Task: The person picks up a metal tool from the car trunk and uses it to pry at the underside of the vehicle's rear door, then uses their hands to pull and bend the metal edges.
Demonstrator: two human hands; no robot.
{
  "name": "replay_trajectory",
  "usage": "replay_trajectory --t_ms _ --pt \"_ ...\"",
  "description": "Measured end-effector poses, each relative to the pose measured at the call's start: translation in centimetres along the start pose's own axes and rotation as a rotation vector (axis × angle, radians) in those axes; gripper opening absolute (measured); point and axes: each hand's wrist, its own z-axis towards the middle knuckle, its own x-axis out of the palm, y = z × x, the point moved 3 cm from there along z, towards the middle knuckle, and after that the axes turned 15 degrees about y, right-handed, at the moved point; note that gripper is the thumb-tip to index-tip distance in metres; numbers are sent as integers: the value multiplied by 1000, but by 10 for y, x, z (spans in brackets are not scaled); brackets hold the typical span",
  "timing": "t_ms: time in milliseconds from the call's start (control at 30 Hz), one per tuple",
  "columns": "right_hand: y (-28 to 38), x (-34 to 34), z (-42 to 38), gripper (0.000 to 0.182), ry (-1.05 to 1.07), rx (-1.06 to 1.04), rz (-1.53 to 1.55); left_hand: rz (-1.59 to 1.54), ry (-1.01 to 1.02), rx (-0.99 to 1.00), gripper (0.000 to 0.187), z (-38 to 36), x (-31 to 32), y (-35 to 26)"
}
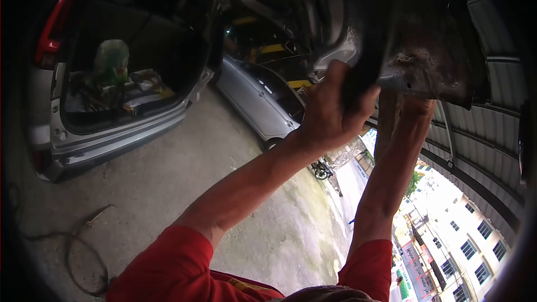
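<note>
Both arms reach up in red sleeves. My left hand (335, 112) is raised to a worn, dark metal panel (414, 64) overhead, its thumb and fingers around something dark that I cannot make out. To its right, my right hand (418, 105) is mostly hidden behind the panel's lower edge; only the wrist and heel of the hand show, and its fingers are out of sight. The panel has a rough, scraped patch. Just left of it, beside my left hand, is a pale metal part (338, 56).
A silver car (123, 140) with its rear open holds a greenish container (112, 59). Another silver car (251, 95) stands beyond. A cable (70, 251) lies on the concrete floor (224, 156). A motorcycle (321, 170) is farther off, under a corrugated roof (481, 145).
</note>
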Motion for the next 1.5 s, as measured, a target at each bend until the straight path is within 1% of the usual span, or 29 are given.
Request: replay_trajectory --t_ms 33,67,133,167,200,267,333,367,400,467,500,600,667,700,733,767,800,833,867,933,1000,1033,1067,1167,1267,1333,1400,1433,1500 --pt "-3 4 1 40 6 -3 13 74 205 -222 29 -2 2 9" --pt "-8 -6 20 40 3 -13 27 77 205 -209 29 -6 2 10" --pt "-14 -2 8 40 -17 -4 70 -156 -64 -98 28 -14 -13 -15" --pt "-19 -4 7 40 -20 1 88 -70 -186 -13 30 -11 -24 -29" --pt "-21 -9 12 40 -20 -1 84 -324 -266 41 30 -8 -26 -33" --pt "-13 -15 12 41 -65 -180 -339 -344 -337 163 30 -6 -24 -18" --pt "-2 -12 15 42 -93 -364 -761 1 66 -103 28 -3 -11 15" --pt "2 -9 20 42 -109 -465 -967 38 170 -143 27 -4 -9 30" --pt "6 -8 25 43 -136 -569 -1179 43 172 -131 27 -4 -11 25" --pt "7 -2 17 44 -189 -735 -1608 -114 -37 -130 28 -15 -25 2" --pt "10 -2 18 44 -190 -733 -1609 -97 -148 -49 28 -10 -32 -16" --pt "34 21 19 53 -301 -760 -1771 -197 -189 28 28 -2 -35 -26" --pt "56 39 23 59 -371 -788 -1864 195 123 -26 24 -2 -30 11" --pt "69 42 28 59 -383 -794 -1859 103 154 -125 20 -7 -32 12" --pt "79 48 30 52 -383 -897 -1962 118 158 -117 20 -10 -36 5" --pt "81 53 27 47 -379 -994 -2060 16 79 -165 21 -13 -41 -2" --pt "78 55 25 47 -386 -996 -2044 -87 -11 -214 22 -18 -46 -11" --pt "76 49 29 41 -228 -845 -1690 -185 -66 -275 26 -15 -51 -25" --pt "73 44 30 40 -78 -688 -1333 -137 -101 -291 27 -15 -57 -26" --pt "80 48 32 40 -88 -694 -1344 -140 -154 -431 27 -16 -64 -29" --pt "97 53 35 42 -98 -701 -1359 -279 -139 -578 29 -29 -72 -24" --pt "110 59 38 27 1 -712 -1300 -327 -115 -597 31 -36 -76 -19" --pt "116 63 39 15 98 -720 -1241 -318 -123 -589 31 -42 -77 -19" --pt "111 63 36 14 77 -768 -1248 -291 -199 -558 26 -54 -82 -27" --pt "110 65 37 16 50 -809 -1282 -186 -181 -539 22 -51 -78 -40" --pt "111 66 36 18 37 -818 -1312 -204 -139 -507 24 -47 -74 -41" --pt "114 69 35 20 33 -801 -1355 -160 -72 -338 31 -33 -64 -41" --pt "115 70 34 22 39 -805 -1371 -154 -8 -308 37 -31 -63 -36" --pt "115 70 37 25 32 -823 -1403 -103 51 -297 35 -25 -57 -32"
